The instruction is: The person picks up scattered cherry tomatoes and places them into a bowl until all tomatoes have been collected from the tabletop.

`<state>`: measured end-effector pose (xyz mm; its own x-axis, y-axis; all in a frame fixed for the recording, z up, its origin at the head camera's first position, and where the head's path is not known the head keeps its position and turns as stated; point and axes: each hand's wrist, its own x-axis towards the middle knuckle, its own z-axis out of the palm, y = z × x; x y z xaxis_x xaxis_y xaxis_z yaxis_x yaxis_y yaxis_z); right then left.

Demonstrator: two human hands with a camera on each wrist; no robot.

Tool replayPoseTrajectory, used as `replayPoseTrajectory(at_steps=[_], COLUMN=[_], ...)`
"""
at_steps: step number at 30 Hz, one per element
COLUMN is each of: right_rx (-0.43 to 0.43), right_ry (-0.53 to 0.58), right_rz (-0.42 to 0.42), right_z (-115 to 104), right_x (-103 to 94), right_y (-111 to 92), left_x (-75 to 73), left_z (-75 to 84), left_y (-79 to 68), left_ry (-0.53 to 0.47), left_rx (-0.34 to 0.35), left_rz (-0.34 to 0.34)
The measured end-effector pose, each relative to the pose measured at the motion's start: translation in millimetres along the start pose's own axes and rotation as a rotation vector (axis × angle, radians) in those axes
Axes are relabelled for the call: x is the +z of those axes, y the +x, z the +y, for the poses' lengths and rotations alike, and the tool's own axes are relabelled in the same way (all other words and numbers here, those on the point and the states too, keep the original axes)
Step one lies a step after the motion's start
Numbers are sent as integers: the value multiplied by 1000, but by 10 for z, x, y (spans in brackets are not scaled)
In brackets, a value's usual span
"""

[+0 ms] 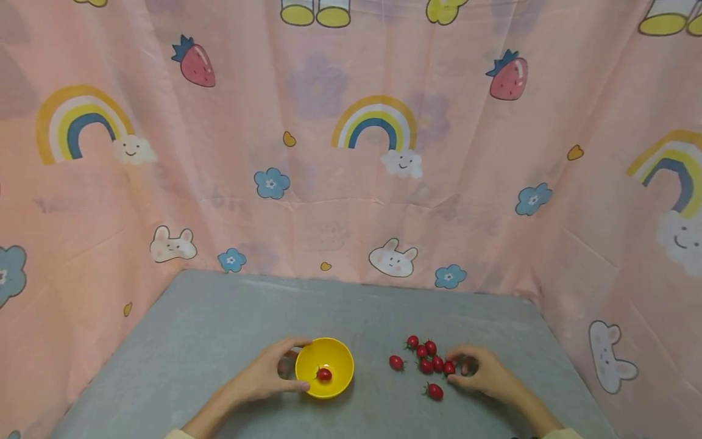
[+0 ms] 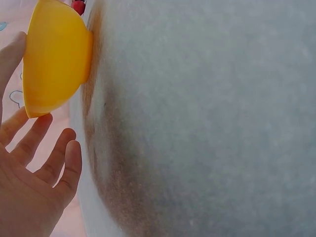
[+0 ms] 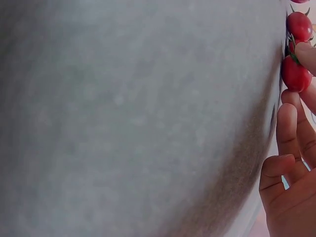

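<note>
A small yellow bowl (image 1: pixel 341 360) stands on the grey table with one cherry tomato (image 1: pixel 325 375) inside it. My left hand (image 1: pixel 267 373) holds the bowl from its left side, thumb at the near rim and fingers at the far rim. In the left wrist view, the other fingers spread loosely under the bowl (image 2: pixel 57 59). On the right, my right hand (image 1: pixel 485 372) pinches a red cherry tomato (image 1: pixel 450 367) between thumb and forefinger. That tomato (image 3: pixel 296 74) is at the right end of a loose cluster; its green stem shows by the thumb.
Several cherry tomatoes (image 1: pixel 426 366) lie grouped between the bowl and my right hand. One tomato (image 1: pixel 396 363) lies apart toward the bowl, another (image 1: pixel 435 391) nearer the front. A pink patterned curtain (image 1: pixel 351 231) encloses the grey table (image 1: pixel 263 311) at back and sides.
</note>
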<state>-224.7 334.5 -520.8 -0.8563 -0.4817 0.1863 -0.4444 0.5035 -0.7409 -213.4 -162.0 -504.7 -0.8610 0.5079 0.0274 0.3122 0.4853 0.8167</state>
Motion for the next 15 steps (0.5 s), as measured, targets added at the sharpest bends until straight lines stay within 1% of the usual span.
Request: replayPoseTrajectory(at_steps=[5, 10, 12, 15], right_rx=[15, 43, 44, 18], right_ry=[3, 18, 20, 14], right_rz=[-6, -31, -34, -20], right_z=[16, 23, 12, -4], right_x=[5, -17, -50, -120], right_y=[20, 42, 53, 68], left_x=[-2, 2, 2, 0], left_z=[1, -6, -8, -10], left_y=[-6, -8, -8, -10], left_ry=[-2, 7, 9, 9], left_rx=[-2, 5, 7, 6], left_rz=[2, 4, 5, 2])
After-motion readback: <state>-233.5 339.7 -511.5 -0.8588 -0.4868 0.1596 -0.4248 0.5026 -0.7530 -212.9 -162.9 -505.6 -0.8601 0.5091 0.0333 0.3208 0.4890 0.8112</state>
